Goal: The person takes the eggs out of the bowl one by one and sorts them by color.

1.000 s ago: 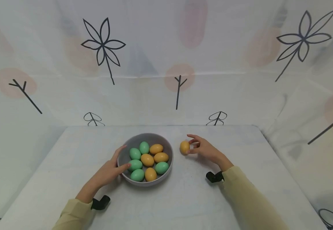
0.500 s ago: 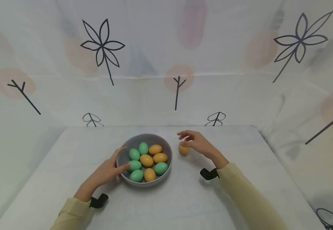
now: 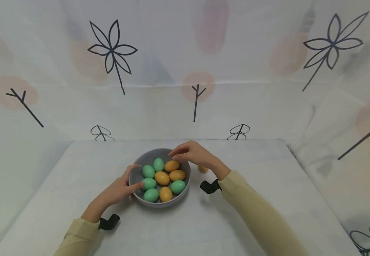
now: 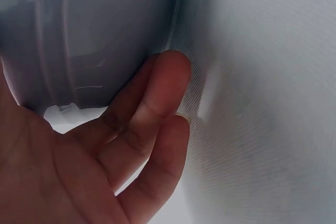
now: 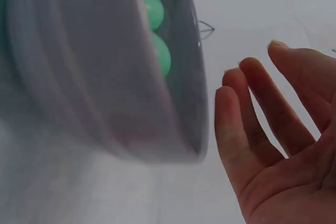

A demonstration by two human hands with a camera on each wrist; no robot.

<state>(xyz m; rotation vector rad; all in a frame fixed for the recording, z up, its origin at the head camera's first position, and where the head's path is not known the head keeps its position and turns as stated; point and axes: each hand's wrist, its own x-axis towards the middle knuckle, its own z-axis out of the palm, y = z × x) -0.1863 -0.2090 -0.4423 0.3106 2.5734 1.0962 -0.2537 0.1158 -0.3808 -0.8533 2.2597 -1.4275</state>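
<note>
A grey bowl (image 3: 159, 205) holds several green eggs (image 3: 148, 171) and several yellow-orange eggs (image 3: 162, 178). My left hand (image 3: 119, 192) grips the bowl's left side, thumb over the rim; in the left wrist view its fingers (image 4: 167, 87) curl against the outer wall near the cloth. Over the bowl's back right rim hovers my right hand (image 3: 194, 154), holding nothing. The right wrist view shows its fingers (image 5: 229, 124) spread and loosely bent beside the bowl (image 5: 94, 77). A single yellow-orange egg (image 3: 203, 169) lies on the table right of the bowl, partly hidden behind the right wrist.
The table (image 3: 185, 231) is covered in pale cloth. Behind it hangs a white curtain (image 3: 159, 113) with line-drawn leaves and twigs. Dark wrist cameras (image 3: 210, 187) stick out from both cuffs.
My right hand first touched the lone egg, then lifted off it and moved left over the bowl's rim. The egg stays on the table. The left hand keeps its hold on the bowl.
</note>
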